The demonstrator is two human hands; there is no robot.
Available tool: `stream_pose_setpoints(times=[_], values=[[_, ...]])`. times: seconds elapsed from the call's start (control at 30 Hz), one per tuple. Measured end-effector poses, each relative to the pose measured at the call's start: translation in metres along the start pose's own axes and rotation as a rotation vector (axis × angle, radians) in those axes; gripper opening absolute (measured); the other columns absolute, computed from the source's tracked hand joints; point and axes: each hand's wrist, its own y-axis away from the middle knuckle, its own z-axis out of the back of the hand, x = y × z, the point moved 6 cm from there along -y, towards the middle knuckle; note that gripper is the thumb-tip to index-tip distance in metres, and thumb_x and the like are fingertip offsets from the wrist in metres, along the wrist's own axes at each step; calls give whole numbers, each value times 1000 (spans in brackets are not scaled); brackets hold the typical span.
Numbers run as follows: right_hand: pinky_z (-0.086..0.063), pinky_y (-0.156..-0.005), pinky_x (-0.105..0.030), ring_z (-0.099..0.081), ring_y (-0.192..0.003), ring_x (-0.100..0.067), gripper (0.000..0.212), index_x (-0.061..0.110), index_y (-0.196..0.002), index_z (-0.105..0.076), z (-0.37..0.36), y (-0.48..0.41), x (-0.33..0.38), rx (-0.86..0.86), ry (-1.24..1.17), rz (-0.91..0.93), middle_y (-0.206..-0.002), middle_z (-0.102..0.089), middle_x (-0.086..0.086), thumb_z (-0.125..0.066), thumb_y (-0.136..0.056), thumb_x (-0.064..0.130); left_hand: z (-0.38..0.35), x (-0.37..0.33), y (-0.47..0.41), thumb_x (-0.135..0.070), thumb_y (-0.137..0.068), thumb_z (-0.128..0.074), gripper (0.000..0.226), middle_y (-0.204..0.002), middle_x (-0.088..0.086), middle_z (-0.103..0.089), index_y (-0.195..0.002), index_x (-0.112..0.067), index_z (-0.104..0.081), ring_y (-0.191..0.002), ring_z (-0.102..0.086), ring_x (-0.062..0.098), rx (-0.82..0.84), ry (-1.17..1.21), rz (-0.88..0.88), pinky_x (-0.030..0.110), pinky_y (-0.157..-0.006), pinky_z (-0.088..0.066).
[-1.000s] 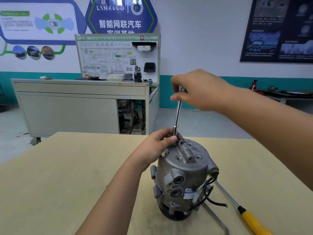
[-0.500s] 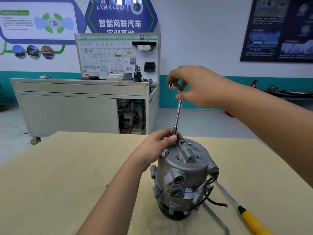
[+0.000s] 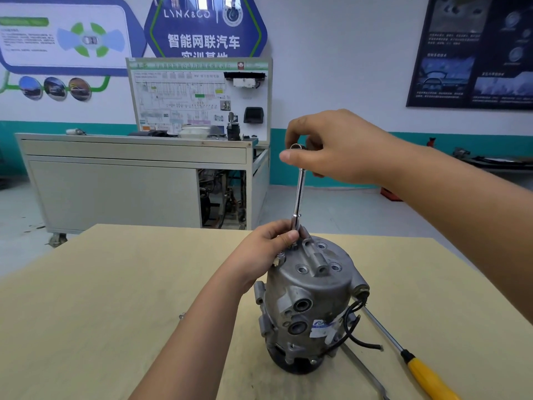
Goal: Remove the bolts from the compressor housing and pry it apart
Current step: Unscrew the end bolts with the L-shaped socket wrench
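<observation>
A pale wooden surface fills the lower half of the view. At its near right edge lies a screwdriver with a yellow handle, its shaft pointing towards the middle. Just left of it lies a thin grey metal bar.

Standing upright on the surface, right of centre, is the compressor housing, a grey metal cylinder with round ports on its side. A black wire loops from its right side.

The left hand reaches in from below and pinches the lower end of a slim socket wrench, which stands nearly upright on the housing's top face. A bolt sticks out at the top rim just below this hand. The right hand comes in from the right, its fingers curled round the wrench's upper end, thumb stretched forward.

Beyond the surface is a grey floor, then a grey wheeled cabinet carrying an upright training board covered in wiring diagrams. The back wall is white above a teal band, with a blue sign in Chinese characters and a dark poster to the right.
</observation>
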Motion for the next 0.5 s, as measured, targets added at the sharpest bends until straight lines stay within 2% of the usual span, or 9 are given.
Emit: stream_pose_setpoints(times=[0.07,0.2,0.3,0.4,0.47,0.5], values=[[-33,-48,-4,-49,-52,4,17,23,-86,-55,-2,-1,-2,10,-2,-24,-59,-50,13,-54,-92,39,0,0,0,-12,-99,-49,27,-84,-15,-69,-85,-24,-68,-80,-61,-2,1,-4,0,13,-78,-47],[-33,-47,-5,-51,-51,-1,18,28,-78,-49,-2,-1,-5,33,2,-46,-60,-57,10,-50,-95,33,0,1,0,-13,-99,-49,26,-84,-15,-69,-86,-24,-68,-81,-62,-2,-3,-9,10,18,-83,-47],[-34,-47,-4,-53,-51,4,18,32,-78,-50,-1,1,-8,61,-40,-60,-57,-57,12,-50,-95,28,1,1,-1,-14,-99,-49,26,-88,-12,-69,-87,-24,-69,-86,-62,2,-8,-19,9,25,-91,-46],[-39,-54,-8,-54,-56,3,11,35,-100,-52,-1,3,-15,89,-82,-77,-57,-60,14,-48,-96,26,1,2,-1,-14,-99,-49,26,-86,-14,-69,-87,-25,-69,-84,-62,-1,-6,-19,10,23,-89,-46],[-43,-68,-17,-58,-70,-1,21,32,-116,-48,0,5,-20,110,-91,-101,-70,-66,11,-47,-96,25,2,2,-1,-14,-99,-48,27,-85,-15,-69,-86,-25,-69,-83,-62,-1,-6,-22,11,22,-89,-46],[-44,-72,-17,-60,-77,-2,24,28,-121,-47,0,5,-23,125,-98,-113,-77,-68,10,-47,-97,24,2,2,-1,-14,-99,-49,27,-85,-15,-69,-86,-25,-69,-83,-62,-1,-7,-24,12,22,-88,-46]])
